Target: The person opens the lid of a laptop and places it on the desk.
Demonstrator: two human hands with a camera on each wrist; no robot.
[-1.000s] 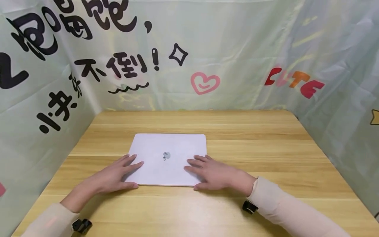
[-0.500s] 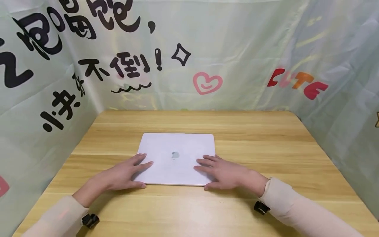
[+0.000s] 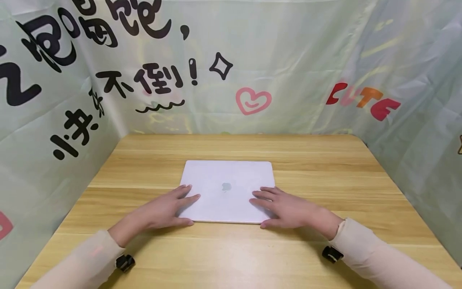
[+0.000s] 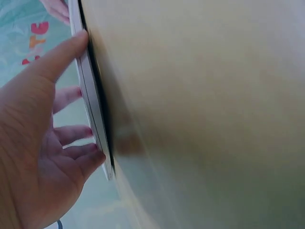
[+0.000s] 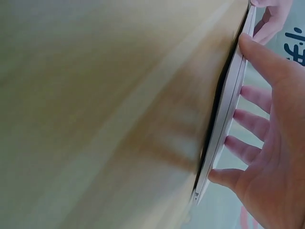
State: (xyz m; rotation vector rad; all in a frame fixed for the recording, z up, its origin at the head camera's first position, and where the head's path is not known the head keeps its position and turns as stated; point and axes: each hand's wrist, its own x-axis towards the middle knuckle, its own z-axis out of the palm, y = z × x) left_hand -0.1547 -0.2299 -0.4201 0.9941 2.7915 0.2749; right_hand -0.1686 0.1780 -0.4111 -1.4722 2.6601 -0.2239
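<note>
A closed silver laptop [image 3: 223, 204] with an apple logo on its lid lies flat on the wooden table. My left hand [image 3: 164, 208] rests at its left front corner, fingers spread over the lid and thumb against the front edge. Mirroring it, my right hand [image 3: 290, 206] touches the right front corner, its fingertips on the lid. From the left wrist view, the laptop's thin edge [image 4: 90, 90] shows beside the thumb, with a dark gap under it. The right wrist view shows the right thumb on the front edge of the laptop [image 5: 224, 109] and the other fingers spread along the lid.
The wooden table [image 3: 231, 257] extends around the laptop on all sides. Printed cloth [image 3: 296, 52] hangs behind it and along both sides. Each sleeve cuff has a small black device, one at the left wrist [image 3: 125, 263] and one at the right wrist [image 3: 332, 254].
The laptop has slid to the right across the table, with both hands moving along with it. The head view has also shifted slightly. Both hands keep the same places on the laptop.
</note>
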